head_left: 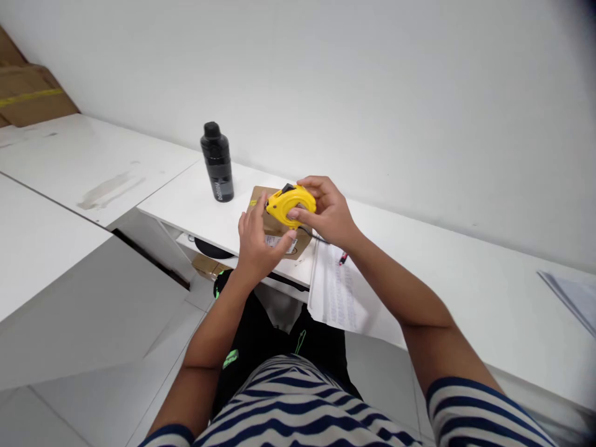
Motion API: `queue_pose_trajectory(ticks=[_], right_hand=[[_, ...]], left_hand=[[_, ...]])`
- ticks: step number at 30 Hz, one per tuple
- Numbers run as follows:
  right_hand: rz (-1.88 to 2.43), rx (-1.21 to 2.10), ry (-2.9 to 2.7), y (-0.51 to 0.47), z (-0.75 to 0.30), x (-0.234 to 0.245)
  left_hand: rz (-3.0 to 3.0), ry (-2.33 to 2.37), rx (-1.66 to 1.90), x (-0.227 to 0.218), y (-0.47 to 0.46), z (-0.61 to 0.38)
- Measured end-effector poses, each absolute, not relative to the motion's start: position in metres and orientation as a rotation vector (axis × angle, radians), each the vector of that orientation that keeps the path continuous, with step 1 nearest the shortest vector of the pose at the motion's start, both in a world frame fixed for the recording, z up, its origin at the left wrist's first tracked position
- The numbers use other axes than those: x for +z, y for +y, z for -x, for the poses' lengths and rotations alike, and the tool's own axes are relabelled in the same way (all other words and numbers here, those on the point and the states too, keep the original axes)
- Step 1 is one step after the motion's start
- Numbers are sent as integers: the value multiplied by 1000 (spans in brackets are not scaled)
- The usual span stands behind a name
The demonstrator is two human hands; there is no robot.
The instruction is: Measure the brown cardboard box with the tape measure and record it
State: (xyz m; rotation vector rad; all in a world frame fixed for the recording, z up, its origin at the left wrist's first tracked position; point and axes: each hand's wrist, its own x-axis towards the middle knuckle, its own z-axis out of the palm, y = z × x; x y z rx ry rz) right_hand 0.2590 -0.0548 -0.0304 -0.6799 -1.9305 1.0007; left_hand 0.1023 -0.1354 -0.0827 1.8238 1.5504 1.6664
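Note:
A yellow tape measure (285, 203) with a black button on top is held up over the table by my right hand (334, 214), thumb across its near face and fingers behind. My left hand (257, 249) is open at the tape's mouth end, with its thumb spread away from the raised fingers. Its fingertips are close to the mouth; whether they touch it I cannot tell. Below and behind both hands lies a small cardboard box (305, 244) with a white label, partly covered by them. A thin dark cord hangs by the right hand.
A black bottle (218, 166) stands upright left of the box. Written papers (333, 292) with a red-and-black pen (343, 258) lie on the white table (419, 248) near its front edge. More sheets (570, 298) are at far right, larger cartons (35, 93) at far left.

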Motion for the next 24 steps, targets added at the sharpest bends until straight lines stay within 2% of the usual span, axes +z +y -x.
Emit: queue_pose_trajectory(ticks=[5,11,18,21,24], right_hand=[[857,1142,-1661,-79,-305,-44],[876,1083,-1509,-67,-336,-63],[996,1063,-1286,-46,-369,-93],[1064,1057,-1172,-39,-391,-110],[1112,1099,-1060,-34,-411,-123]], left_hand=[[-1909,1546,1589,-80,-129,-158],[-1961,1626,1530,-89,-96,-186],[-2091,1693,1387,-123,-46,-144],[-2067,1818,1348,-123,-30,-111],[-1970,1937,1451,-119,-27,-103]])
